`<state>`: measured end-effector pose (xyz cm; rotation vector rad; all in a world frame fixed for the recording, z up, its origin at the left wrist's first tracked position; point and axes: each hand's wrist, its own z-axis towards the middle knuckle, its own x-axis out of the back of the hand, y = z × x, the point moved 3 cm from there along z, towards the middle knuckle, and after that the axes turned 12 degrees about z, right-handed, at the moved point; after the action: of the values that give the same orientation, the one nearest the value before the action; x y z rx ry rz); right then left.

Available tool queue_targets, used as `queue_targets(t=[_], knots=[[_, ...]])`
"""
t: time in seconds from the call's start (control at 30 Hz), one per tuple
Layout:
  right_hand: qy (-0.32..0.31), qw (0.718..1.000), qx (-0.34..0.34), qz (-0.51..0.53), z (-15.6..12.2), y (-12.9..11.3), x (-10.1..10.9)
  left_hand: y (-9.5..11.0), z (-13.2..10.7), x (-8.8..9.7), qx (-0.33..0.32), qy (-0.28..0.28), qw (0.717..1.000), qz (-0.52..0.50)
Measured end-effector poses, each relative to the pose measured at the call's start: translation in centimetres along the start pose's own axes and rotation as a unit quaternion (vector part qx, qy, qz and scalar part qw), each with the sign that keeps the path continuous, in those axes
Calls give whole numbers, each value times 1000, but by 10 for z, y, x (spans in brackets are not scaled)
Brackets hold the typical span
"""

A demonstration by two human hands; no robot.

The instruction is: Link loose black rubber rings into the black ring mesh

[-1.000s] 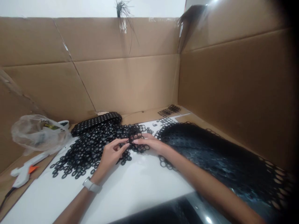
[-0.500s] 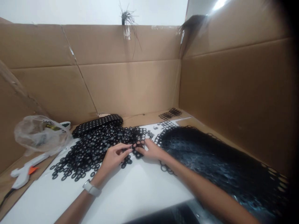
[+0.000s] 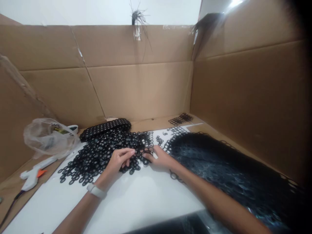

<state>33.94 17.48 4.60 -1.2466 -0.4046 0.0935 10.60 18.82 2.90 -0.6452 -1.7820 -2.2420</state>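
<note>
My left hand (image 3: 122, 158), with a pale watch on its wrist, is closed in a pinch at the near edge of a heap of black rings (image 3: 107, 139). What sits between its fingertips is too small to make out. Just to the right, my right hand (image 3: 159, 157) has thumb and fingers closed on a few joined black rings (image 3: 147, 152). A small gap separates the two hands' fingertips. Loose rings (image 3: 131, 170) lie on the white board (image 3: 136, 198) below them.
A large sheet of linked black rings (image 3: 214, 162) spreads at the right under my forearm. On the left are a white glue gun (image 3: 32, 175) and a clear plastic bag (image 3: 48, 139). A rolled ring mesh (image 3: 106, 127) lies behind the heap. Cardboard walls (image 3: 141, 87) surround the board.
My left fingertips have drawn slightly left, away from my right hand, and pinch closer together. My right hand keeps its grip on the rings. The whole view has shifted a little.
</note>
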Motion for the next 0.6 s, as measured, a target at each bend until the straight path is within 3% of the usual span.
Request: queue_targets(t=[0.1, 0.23, 0.37, 0.47, 0.6], knots=[[4, 1000, -1, -4, 5, 5, 2, -2, 5, 18, 10, 87, 996, 8], [8, 998, -41, 36, 11, 13, 9, -9, 10, 60, 24, 238, 970, 46], [16, 994, -76, 81, 14, 19, 13, -12, 9, 85, 20, 289, 949, 124], [6, 987, -104, 126, 17, 27, 10, -6, 5, 76, -26, 289, 936, 199], [-1, 974, -129, 185, 20, 34, 5, 16, -4, 36, -166, 248, 909, 290]])
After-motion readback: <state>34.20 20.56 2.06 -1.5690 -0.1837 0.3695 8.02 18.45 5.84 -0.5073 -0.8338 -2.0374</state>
